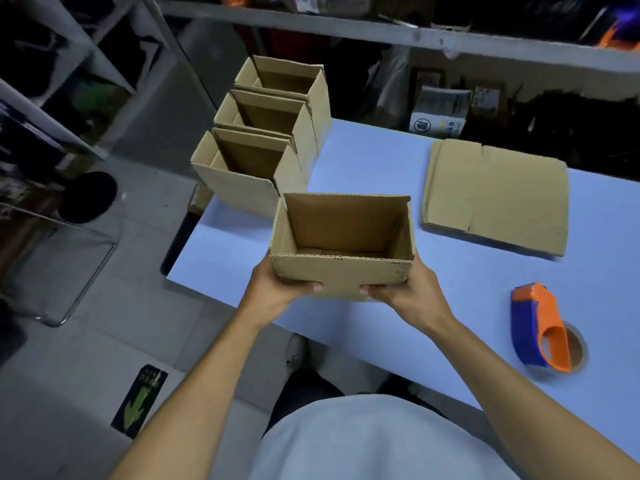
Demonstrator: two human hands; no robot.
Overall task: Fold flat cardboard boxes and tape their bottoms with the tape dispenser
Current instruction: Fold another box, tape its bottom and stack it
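Observation:
I hold an assembled brown cardboard box point(341, 233) upright, its open top facing me, just above the near left part of the pale blue table point(450, 278). My left hand point(277, 285) grips its lower left corner and my right hand point(405, 289) grips its lower right corner, thumbs on the near wall. A stack of flat cardboard boxes point(495, 195) lies on the table at the right. The orange and blue tape dispenser point(543, 330) rests on the table near the right front edge, away from both hands.
Three assembled open boxes point(263, 147) stand in a row along the table's far left edge. Grey metal shelving point(381, 29) runs behind and to the left. A glass-topped stool point(59, 271) stands on the floor at the left.

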